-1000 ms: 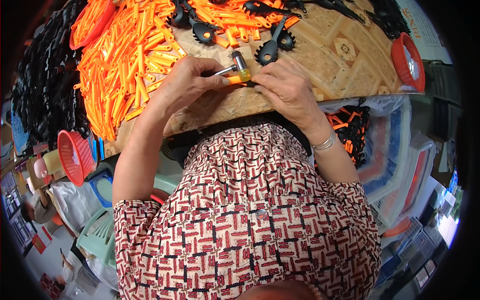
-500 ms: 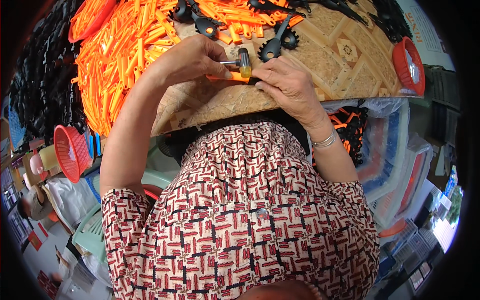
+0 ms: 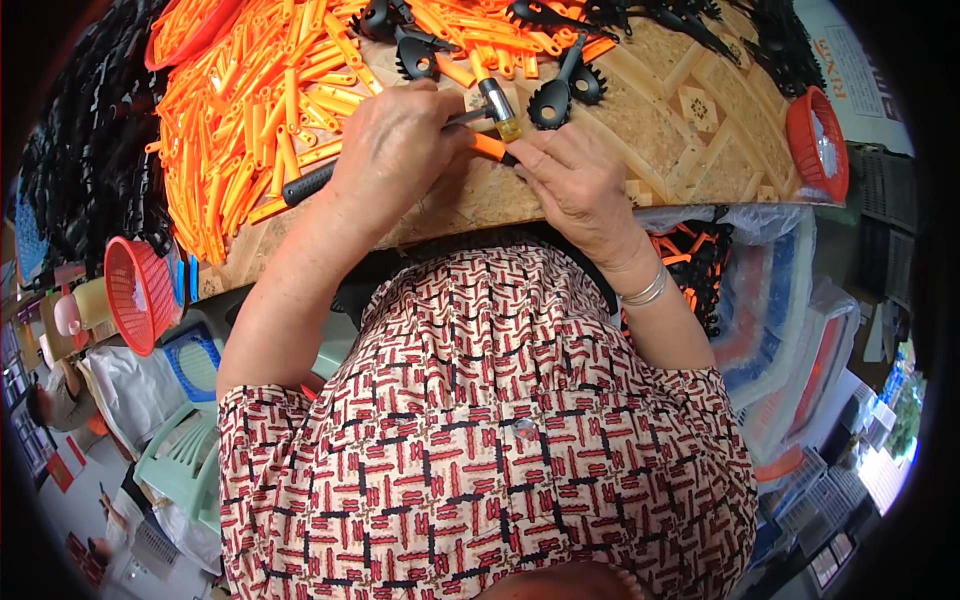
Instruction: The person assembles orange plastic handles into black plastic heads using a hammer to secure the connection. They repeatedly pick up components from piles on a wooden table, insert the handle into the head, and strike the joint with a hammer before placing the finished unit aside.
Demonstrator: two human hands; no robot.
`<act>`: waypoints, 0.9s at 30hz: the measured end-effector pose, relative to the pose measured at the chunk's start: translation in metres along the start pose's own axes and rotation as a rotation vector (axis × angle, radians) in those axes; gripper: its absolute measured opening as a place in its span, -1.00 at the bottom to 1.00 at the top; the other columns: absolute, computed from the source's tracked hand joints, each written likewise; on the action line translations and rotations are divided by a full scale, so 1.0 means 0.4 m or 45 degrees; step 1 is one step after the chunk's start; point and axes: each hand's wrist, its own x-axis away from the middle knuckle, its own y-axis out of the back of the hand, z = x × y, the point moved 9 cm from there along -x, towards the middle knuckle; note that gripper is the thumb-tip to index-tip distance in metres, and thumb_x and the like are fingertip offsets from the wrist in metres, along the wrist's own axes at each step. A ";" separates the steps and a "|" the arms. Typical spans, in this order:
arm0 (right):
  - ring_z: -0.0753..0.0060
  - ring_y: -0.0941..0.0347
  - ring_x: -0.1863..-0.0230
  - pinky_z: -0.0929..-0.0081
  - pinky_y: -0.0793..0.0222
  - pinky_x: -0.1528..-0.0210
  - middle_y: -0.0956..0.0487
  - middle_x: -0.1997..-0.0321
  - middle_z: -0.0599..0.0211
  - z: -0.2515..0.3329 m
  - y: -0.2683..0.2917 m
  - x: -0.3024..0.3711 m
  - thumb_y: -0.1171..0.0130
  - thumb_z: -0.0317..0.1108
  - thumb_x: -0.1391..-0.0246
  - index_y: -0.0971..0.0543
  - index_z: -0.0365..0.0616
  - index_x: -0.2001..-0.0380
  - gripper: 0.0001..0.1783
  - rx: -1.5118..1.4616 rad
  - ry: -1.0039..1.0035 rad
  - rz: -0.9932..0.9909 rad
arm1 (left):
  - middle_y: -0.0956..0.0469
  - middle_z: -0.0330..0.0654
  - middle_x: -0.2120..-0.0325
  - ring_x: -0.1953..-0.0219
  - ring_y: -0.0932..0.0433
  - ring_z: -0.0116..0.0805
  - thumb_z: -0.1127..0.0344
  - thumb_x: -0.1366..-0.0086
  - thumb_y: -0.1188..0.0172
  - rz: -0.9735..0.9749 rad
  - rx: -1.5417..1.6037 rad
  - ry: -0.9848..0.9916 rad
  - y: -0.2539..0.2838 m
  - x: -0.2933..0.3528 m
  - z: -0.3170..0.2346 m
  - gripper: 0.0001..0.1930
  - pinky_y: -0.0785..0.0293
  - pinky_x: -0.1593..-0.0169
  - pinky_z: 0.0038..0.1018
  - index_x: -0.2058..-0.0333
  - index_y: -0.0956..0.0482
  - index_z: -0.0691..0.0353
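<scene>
My left hand (image 3: 400,140) is closed round a hammer. The hammer's black grip (image 3: 308,185) sticks out left of my wrist, and its metal head (image 3: 494,98) with a yellow striking face (image 3: 509,130) points down just above an orange handle (image 3: 488,147). My right hand (image 3: 580,180) pinches the right end of this handle, where a small dark part shows at my fingertips; the rest of that part is hidden. The handle's left end disappears behind my left hand. Beyond my right hand lie black slotted spoon heads with toothed rims (image 3: 549,102).
Loose orange handles (image 3: 230,150) are heaped on the left of the patterned table (image 3: 690,140). Black utensils (image 3: 690,25) lie along its far side. Red baskets stand at the right edge (image 3: 822,140) and lower left (image 3: 140,295). Plastic-wrapped crates (image 3: 765,310) stand right of my body.
My left hand has shifted right and turned, and the hammer's grip now shows left of my wrist. The hammer head has risen slightly and tilted. My right hand keeps its pinch, slightly lower.
</scene>
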 end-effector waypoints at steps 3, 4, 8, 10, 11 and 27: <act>0.21 -0.52 0.25 0.29 -0.46 0.21 -0.61 0.24 0.32 0.013 0.009 -0.001 -0.36 -0.53 0.03 -0.69 -0.17 0.17 -0.72 0.009 -0.010 0.018 | -0.65 -0.05 0.20 0.30 -0.66 -0.15 0.27 -0.25 -0.39 -0.100 0.147 0.039 0.021 0.015 0.009 -0.73 -0.53 0.22 -0.28 0.13 -0.73 0.28; 0.23 -0.51 0.24 0.30 -0.47 0.19 -0.60 0.26 0.33 0.014 0.011 0.000 -0.34 -0.52 0.02 -0.69 -0.16 0.20 -0.75 -0.002 -0.028 0.036 | -0.65 -0.09 0.22 0.32 -0.64 -0.24 0.27 -0.27 -0.38 -0.116 0.251 0.073 0.021 0.019 0.030 -0.73 -0.52 0.24 -0.33 0.11 -0.73 0.28; 0.21 -0.52 0.22 0.28 -0.48 0.18 -0.58 0.29 0.32 0.004 0.026 0.023 -0.33 -0.51 0.00 -0.70 -0.15 0.22 -0.78 -0.108 -0.137 -0.001 | -0.63 -0.25 0.37 0.39 -0.52 -0.55 0.29 -0.44 -0.25 -0.110 0.983 0.480 0.067 0.095 0.038 -0.72 -0.42 0.34 -0.54 -0.03 -0.68 0.29; 0.17 -0.52 0.22 0.26 -0.47 0.17 -0.58 0.29 0.30 -0.004 0.022 0.032 -0.34 -0.50 0.01 -0.70 -0.15 0.21 -0.77 -0.166 -0.206 -0.033 | -0.70 -0.16 0.35 0.36 -0.63 -0.46 0.29 -0.45 -0.23 -0.207 0.994 0.445 0.094 0.138 0.017 -0.70 -0.51 0.30 -0.48 -0.07 -0.65 0.29; 0.16 -0.53 0.22 0.24 -0.47 0.17 -0.58 0.29 0.30 -0.007 0.021 0.034 -0.35 -0.49 0.02 -0.70 -0.15 0.21 -0.76 -0.196 -0.238 -0.048 | -0.71 -0.15 0.36 0.36 -0.64 -0.45 0.28 -0.45 -0.23 -0.270 0.915 0.360 0.088 0.157 0.003 -0.69 -0.52 0.30 -0.46 -0.08 -0.64 0.27; 0.09 -0.53 0.21 0.19 -0.46 0.15 -0.55 0.32 0.23 -0.019 0.003 0.042 -0.37 -0.48 0.04 -0.65 -0.17 0.33 -0.84 -0.179 -0.385 -0.020 | -0.59 0.08 0.55 0.49 -0.61 0.11 0.27 -0.51 -0.09 0.184 -0.065 0.152 -0.005 0.162 -0.059 -0.78 -0.53 0.38 -0.21 -0.05 -0.56 0.09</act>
